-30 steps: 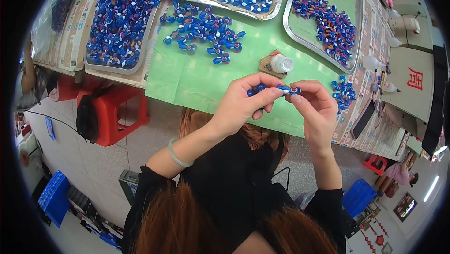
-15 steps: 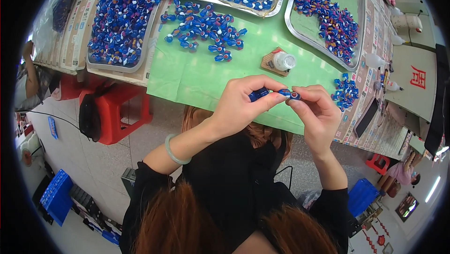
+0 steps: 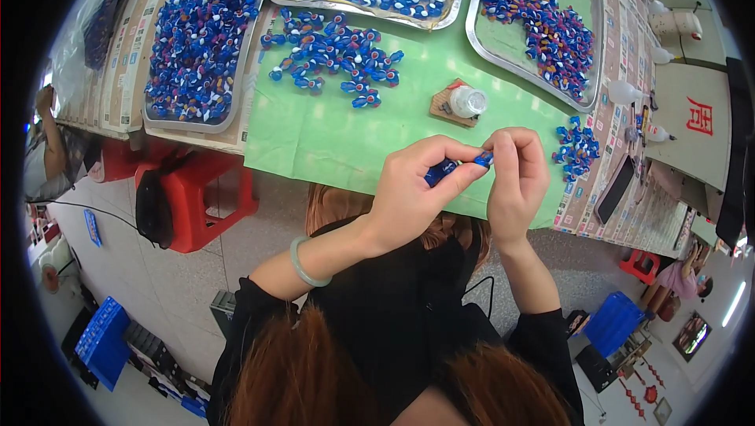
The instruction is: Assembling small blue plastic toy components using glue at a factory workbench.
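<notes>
Both hands sit slightly lower than before; my left hand (image 3: pixel 413 190) and right hand (image 3: pixel 515 178) pinch a blue part (image 3: pixel 460 166) over the counter (image 3: pixel 338 131).

A white panel (image 3: pixel 696 115) with a red character stands at the right beside the table, on a pale surface. A dark, flat rectangular phone-like device (image 3: pixel 614 190), screen unlit, lies on the printed sheets (image 3: pixel 629 48) along the table's right edge. Similar printed sheets (image 3: pixel 118 72), pale with small coloured blocks, line the left edge. A small lit screen (image 3: pixel 694 333) shows at lower right.
</notes>
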Motion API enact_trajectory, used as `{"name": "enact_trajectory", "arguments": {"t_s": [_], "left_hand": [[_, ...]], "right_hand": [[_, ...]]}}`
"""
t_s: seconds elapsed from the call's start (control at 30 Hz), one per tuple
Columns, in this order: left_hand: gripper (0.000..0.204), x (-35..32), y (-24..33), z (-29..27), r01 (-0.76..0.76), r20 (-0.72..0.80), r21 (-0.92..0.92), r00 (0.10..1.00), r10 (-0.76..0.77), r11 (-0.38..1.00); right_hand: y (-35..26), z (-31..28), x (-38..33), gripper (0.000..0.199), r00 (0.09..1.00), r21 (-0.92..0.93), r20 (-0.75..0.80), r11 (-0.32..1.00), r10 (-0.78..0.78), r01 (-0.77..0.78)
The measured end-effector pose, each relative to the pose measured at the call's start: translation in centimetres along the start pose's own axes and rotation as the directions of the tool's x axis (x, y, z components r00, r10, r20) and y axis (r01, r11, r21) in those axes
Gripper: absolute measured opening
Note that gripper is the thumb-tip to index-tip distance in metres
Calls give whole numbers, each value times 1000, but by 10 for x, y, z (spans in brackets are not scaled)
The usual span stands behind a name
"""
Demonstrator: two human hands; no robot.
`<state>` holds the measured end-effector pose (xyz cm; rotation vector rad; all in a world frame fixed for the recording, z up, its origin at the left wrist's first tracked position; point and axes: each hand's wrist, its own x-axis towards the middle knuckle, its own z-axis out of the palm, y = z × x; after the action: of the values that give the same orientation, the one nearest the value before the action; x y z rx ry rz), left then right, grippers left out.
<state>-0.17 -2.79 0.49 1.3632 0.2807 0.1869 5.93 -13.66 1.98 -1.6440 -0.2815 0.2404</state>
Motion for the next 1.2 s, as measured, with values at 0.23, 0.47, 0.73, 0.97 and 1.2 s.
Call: {"name": "enact_trajectory", "arguments": {"t_s": [0.23,0.47,0.73,0.97,1.2], "left_hand": [[16,5,7,-6,398,70,-269,916,-395,877],[18,9,4,-14,411,149,-529,906,-396,742],[19,8,5,-14,389,172,-515,920,-352,764],[17,4,9,-18,319,113,-284,948,-299,904],[18,5,9,-16,139,53,-234,990,-130,962]], "right_hand": [[-5,-12,10,24,975,216,163,959,151,-185],[-2,-22,-3,15,999,86,-47,996,14,-10],[4,-44,-8,8,982,175,186,984,-42,9],[-14,-25,-5,24,985,60,158,995,72,-83],[-10,-23,-8,26,985,50,158,997,-68,61]]}}
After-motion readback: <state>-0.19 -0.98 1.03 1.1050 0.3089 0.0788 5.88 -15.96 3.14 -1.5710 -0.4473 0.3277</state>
